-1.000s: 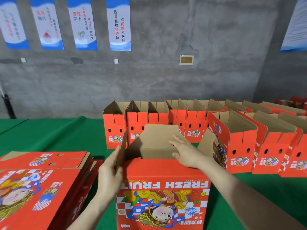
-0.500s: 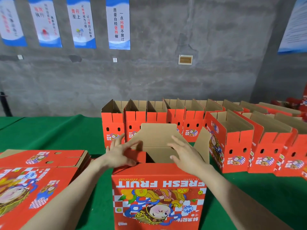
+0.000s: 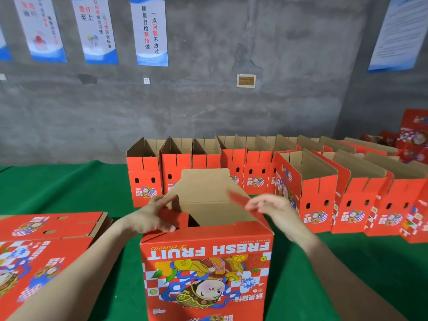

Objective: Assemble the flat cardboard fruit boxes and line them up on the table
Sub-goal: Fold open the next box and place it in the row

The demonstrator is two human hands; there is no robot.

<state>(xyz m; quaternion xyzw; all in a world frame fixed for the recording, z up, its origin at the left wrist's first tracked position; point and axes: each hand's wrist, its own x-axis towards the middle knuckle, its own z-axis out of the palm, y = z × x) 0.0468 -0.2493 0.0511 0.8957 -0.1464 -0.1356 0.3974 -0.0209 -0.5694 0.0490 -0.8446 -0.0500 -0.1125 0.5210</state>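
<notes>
**End flaps going in on the box at the front**

At the lower left of the frame a stack of flat boxes (image 3: 46,246) lies on the green surface (image 3: 69,186), running off the picture's edge, so I can't count them. Just right of it the left hand (image 3: 152,216) rests on the left flap (image 3: 179,220) of the open box (image 3: 206,262). Its fingers are laid out fairly straight along the flap, pressing it inward. The box stands at the bottom centre with its print upside down towards us and its tall brown back panel raised.

On the other side, the right hand (image 3: 271,207) is at the right flap (image 3: 240,200). It's smeared with motion, and I cannot tell whether its fingers pinch the flap or only push it.

To my eye the step wants both end flaps folded square along their creases and held level, so the long panel can come down over them without buckling. Steady pressure near the fold should serve better than a shove at the tip.

Behind and to the right, the finished boxes (image 3: 319,195) stand side by side, tops open, the row running out of the right edge. The inside bottom of the front box is hidden, as is whatever red pile sits at the far right
</notes>
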